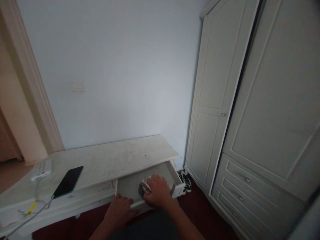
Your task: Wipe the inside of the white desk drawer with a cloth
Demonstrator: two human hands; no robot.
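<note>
A low white cabinet (105, 160) stands against the wall with its right drawer (155, 173) pulled out. My right hand (157, 191) rests inside the drawer, fingers closed on a crumpled grey and white cloth (145, 187). My left hand (120, 210) lies on the drawer's front edge, fingers curled over it.
A black phone (68, 181) lies on the cabinet top, with a white charger and cable (40, 173) at the left end. A tall white wardrobe (250, 116) with drawers fills the right side. Shoes (186, 180) sit on the dark red floor between cabinet and wardrobe. A doorway is at the left.
</note>
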